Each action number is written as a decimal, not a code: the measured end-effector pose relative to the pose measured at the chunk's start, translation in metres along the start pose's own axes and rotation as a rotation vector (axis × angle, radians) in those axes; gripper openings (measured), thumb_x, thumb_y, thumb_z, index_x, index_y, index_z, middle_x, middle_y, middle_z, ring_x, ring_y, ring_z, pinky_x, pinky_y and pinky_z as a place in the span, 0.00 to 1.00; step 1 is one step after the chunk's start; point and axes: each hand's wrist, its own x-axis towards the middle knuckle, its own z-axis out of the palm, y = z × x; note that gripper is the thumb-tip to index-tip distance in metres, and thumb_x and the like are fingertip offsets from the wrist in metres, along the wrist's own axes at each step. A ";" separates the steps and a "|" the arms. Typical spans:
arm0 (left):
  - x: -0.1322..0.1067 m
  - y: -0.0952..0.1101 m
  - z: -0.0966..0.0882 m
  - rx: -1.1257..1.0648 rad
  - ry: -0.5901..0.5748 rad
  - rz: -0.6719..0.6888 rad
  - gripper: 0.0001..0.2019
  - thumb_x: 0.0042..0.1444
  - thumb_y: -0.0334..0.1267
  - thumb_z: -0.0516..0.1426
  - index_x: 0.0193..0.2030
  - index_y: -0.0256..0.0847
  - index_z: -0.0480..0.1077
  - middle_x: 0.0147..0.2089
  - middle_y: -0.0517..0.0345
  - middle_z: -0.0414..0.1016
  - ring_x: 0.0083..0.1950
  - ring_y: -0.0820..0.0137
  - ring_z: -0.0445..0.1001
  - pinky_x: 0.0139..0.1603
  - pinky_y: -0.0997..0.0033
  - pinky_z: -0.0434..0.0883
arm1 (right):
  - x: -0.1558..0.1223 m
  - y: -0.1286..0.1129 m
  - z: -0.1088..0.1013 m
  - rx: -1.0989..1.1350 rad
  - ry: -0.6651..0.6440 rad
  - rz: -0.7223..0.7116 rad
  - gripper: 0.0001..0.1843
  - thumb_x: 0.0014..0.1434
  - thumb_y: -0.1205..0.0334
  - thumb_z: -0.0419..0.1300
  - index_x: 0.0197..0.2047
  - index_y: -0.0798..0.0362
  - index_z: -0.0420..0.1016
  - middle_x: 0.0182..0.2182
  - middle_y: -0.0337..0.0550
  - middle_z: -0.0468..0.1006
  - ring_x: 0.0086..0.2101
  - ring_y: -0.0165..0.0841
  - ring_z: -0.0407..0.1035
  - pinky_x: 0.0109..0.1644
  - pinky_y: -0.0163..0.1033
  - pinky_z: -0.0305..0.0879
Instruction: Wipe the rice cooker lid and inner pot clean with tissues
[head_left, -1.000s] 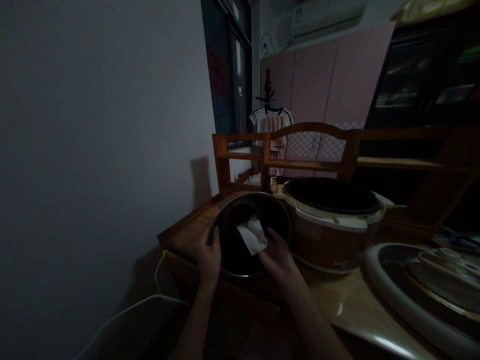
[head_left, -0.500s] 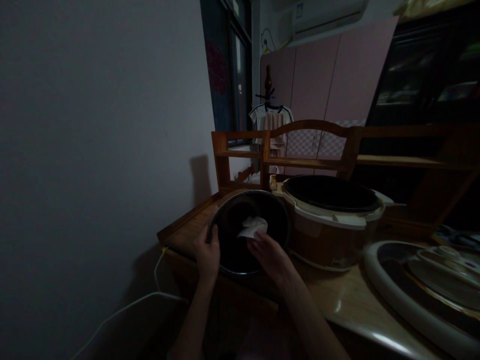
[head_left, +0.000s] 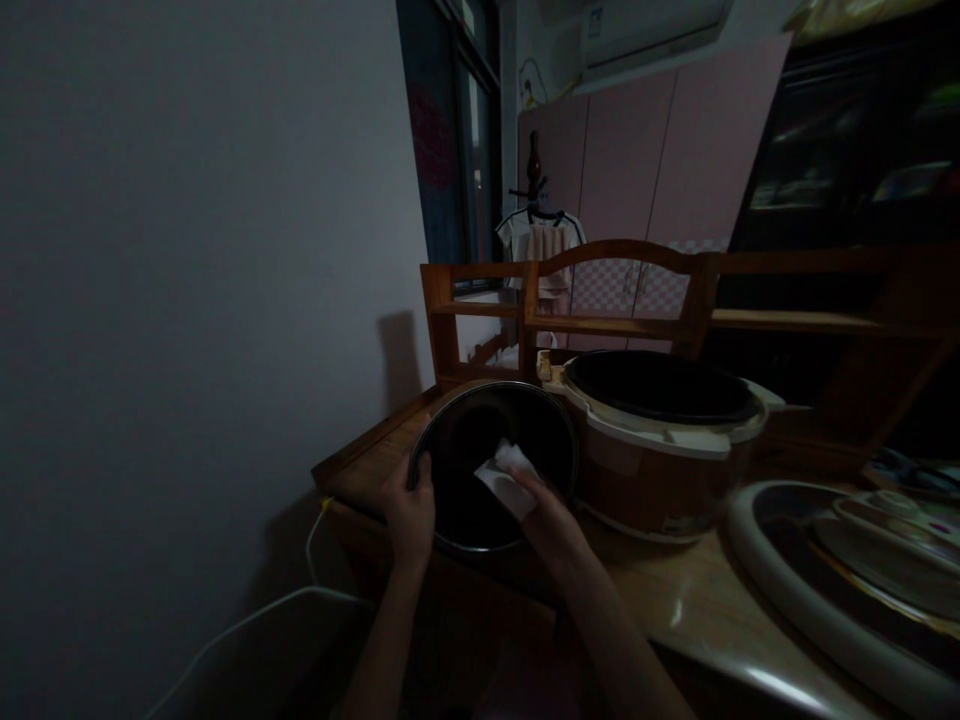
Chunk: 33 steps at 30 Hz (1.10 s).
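A dark round inner pot (head_left: 487, 400) is tilted toward me at the left end of the wooden desk. My left hand (head_left: 411, 505) grips its left rim, thumb over the edge inside. In my right hand (head_left: 547, 515) is a crumpled white tissue (head_left: 506, 482), held over the pot's dark interior; whether it touches the inner wall I cannot tell. Right beside the pot stands a cooker body (head_left: 652, 470) with a pale rim, a brownish side and a dark round opening.
The cooker's large round lid (head_left: 757, 560) lies at the right on the desk (head_left: 675, 590). Behind stands a wooden shelf rack (head_left: 615, 325). The wall (head_left: 210, 250) is close on the left, and a white cable (head_left: 255, 605) hangs below the desk edge.
My right hand has turned and shifted slightly, and the tissue now hangs lower and more folded under the fingers. My left hand keeps its hold on the pot's rim.
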 end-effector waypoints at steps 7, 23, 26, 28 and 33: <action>0.001 -0.001 -0.002 0.023 0.005 -0.001 0.17 0.62 0.44 0.54 0.51 0.39 0.76 0.49 0.49 0.79 0.52 0.60 0.75 0.59 0.60 0.67 | 0.002 0.003 -0.006 -0.203 0.152 -0.037 0.27 0.46 0.53 0.72 0.47 0.47 0.69 0.34 0.36 0.80 0.35 0.37 0.75 0.37 0.38 0.68; -0.002 0.002 -0.002 0.066 0.034 0.005 0.16 0.62 0.46 0.54 0.47 0.39 0.77 0.45 0.49 0.80 0.48 0.61 0.76 0.55 0.61 0.70 | -0.025 0.009 0.005 -1.397 -0.260 -0.600 0.21 0.66 0.65 0.54 0.60 0.41 0.71 0.62 0.41 0.68 0.54 0.38 0.71 0.57 0.43 0.69; -0.003 0.003 -0.001 0.067 0.046 0.013 0.16 0.62 0.46 0.54 0.47 0.39 0.77 0.45 0.49 0.80 0.48 0.61 0.76 0.56 0.61 0.69 | -0.038 0.025 0.013 -1.491 -0.378 -0.509 0.18 0.68 0.61 0.52 0.59 0.43 0.71 0.61 0.42 0.69 0.47 0.39 0.76 0.51 0.42 0.73; -0.004 0.003 -0.001 0.065 0.054 0.003 0.16 0.61 0.46 0.55 0.47 0.40 0.77 0.45 0.50 0.80 0.48 0.61 0.76 0.56 0.61 0.69 | -0.045 0.032 0.016 -1.487 -0.382 -0.486 0.19 0.69 0.61 0.50 0.61 0.46 0.69 0.62 0.44 0.68 0.48 0.39 0.76 0.50 0.42 0.73; -0.005 0.003 -0.001 0.073 0.068 0.000 0.14 0.61 0.45 0.55 0.46 0.41 0.78 0.44 0.52 0.81 0.47 0.62 0.77 0.55 0.62 0.70 | -0.056 0.033 0.022 -1.293 -0.405 -0.462 0.22 0.71 0.59 0.46 0.66 0.49 0.62 0.59 0.46 0.72 0.53 0.37 0.72 0.56 0.41 0.69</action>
